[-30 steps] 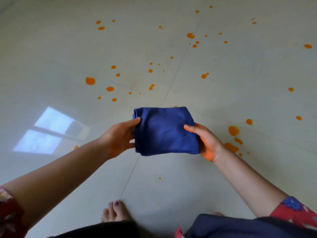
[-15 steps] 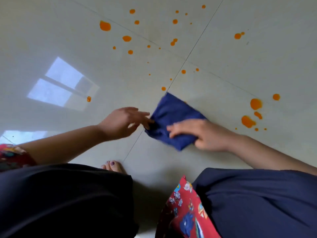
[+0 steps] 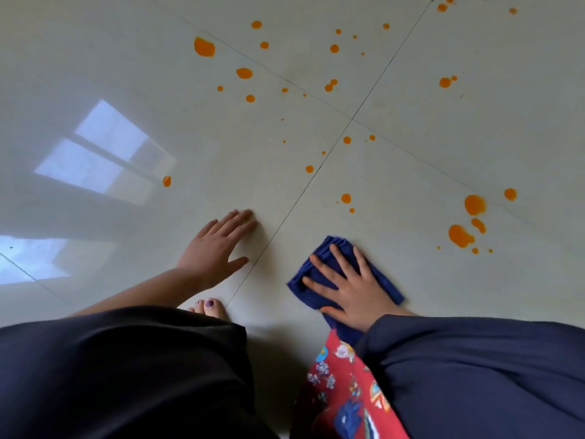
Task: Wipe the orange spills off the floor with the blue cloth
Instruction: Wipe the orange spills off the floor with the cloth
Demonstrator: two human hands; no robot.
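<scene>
Pressing blue cloth flat under right hand, fingers spread.

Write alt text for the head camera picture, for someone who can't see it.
A person presses a folded blue cloth onto a pale tiled floor with the right hand, while the left hand rests flat beside it. Orange spills dot the floor ahead.

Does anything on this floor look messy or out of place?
Yes: orange spills are spattered over the pale tiled floor, from large blobs to tiny dots. The blue cloth lies flat under the right hand, apart from the nearest drops. The left hand rests flat on bare tile.
</scene>
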